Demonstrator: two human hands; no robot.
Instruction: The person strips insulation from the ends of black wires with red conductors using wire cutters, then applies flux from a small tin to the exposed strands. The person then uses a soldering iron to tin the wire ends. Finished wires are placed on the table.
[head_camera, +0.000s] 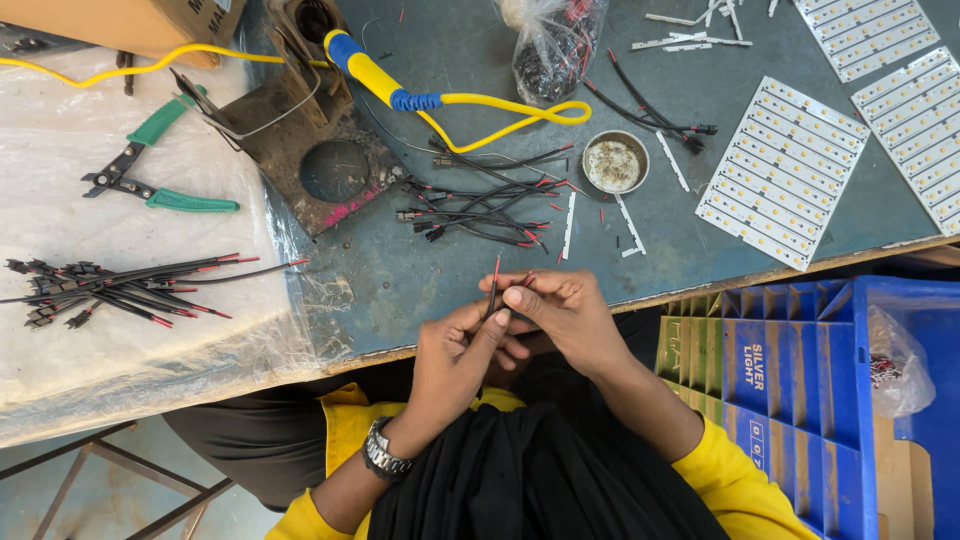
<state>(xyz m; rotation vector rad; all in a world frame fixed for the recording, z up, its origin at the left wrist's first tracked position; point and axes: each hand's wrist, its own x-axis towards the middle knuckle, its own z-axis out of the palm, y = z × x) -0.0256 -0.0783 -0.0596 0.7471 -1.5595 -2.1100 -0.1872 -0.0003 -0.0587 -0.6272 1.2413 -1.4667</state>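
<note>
My left hand (455, 355) and my right hand (560, 315) meet at the near edge of the bench. Together they pinch a thin red-and-black wire lead (495, 285) that sticks up between the fingertips. A steel watch (383, 455) sits on my left wrist. Just beyond the hands lies a loose heap of the same black and red leads with connectors (480, 210). A second bundle of leads (110, 290) rests on the clear plastic sheet at the left.
A yellow-and-blue soldering iron (385, 85) rests in a rusty stand (320, 160). Green-handled pliers (150, 170), a small round tin (615, 162), white LED panels (785, 175), thin white strips (630, 225), a bag of wires (555, 45), and blue plastic crates (800, 380) lie around.
</note>
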